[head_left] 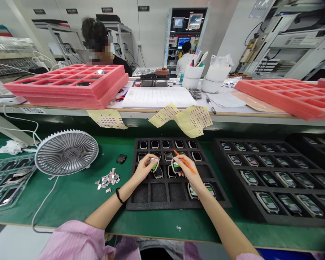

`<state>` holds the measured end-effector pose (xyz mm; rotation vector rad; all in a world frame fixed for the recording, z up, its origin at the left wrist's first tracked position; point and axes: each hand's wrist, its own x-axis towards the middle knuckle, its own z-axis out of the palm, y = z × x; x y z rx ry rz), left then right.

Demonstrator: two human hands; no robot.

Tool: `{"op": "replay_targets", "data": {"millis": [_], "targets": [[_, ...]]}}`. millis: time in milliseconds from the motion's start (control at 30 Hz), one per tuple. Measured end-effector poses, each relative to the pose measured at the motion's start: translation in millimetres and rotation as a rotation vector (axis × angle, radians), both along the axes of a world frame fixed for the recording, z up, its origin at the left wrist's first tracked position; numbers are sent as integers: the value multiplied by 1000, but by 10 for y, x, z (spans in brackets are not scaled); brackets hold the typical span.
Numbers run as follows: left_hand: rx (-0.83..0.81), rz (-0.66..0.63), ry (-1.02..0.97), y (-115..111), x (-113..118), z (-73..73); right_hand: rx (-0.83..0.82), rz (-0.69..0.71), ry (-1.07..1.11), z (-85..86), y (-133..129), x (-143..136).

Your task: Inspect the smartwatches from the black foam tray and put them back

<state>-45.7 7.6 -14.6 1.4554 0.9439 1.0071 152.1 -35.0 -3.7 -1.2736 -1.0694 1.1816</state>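
Both my hands are over a black foam tray on the green bench, its compartments partly filled with square smartwatch bodies. My left hand grips a smartwatch with a lit green screen, fingers wrapped round its edge. In my right hand is another smartwatch, its screen partly green. An orange stick like a thin pen lies across the same hand, held along the fingers. Two lit smartwatches sit in the near right compartments, partly behind my right forearm.
A second black tray of lit smartwatches stands to the right. Left are a white fan, small silvery pieces, a dark watch-like item and clear trays. Pink foam trays rest on the shelf; two people are beyond.
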Motion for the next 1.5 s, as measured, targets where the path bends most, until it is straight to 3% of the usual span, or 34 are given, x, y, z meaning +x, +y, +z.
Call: {"op": "replay_targets", "data": {"millis": [267,467,700,900,1133,1300,1500], "targets": [[-74,-42,-66,3,11,-17,43,47,43,0,10,-14],[186,-143,52,-37,51,-87,11,63,23,-23,35,-37],[690,-105,368,-89,52,-1,57,220,-8,-102,25,-98],[740,-95,567,-64,10,-35,151,321,-116,-128,9,-116],[830,-47,368,-124,16,24,105,409,42,60,-50,-67],[817,-79,333,-147,24,23,72,496,101,84,-68,-58],[817,-104,298,-141,19,1,101,488,109,89,-68,-90]]}}
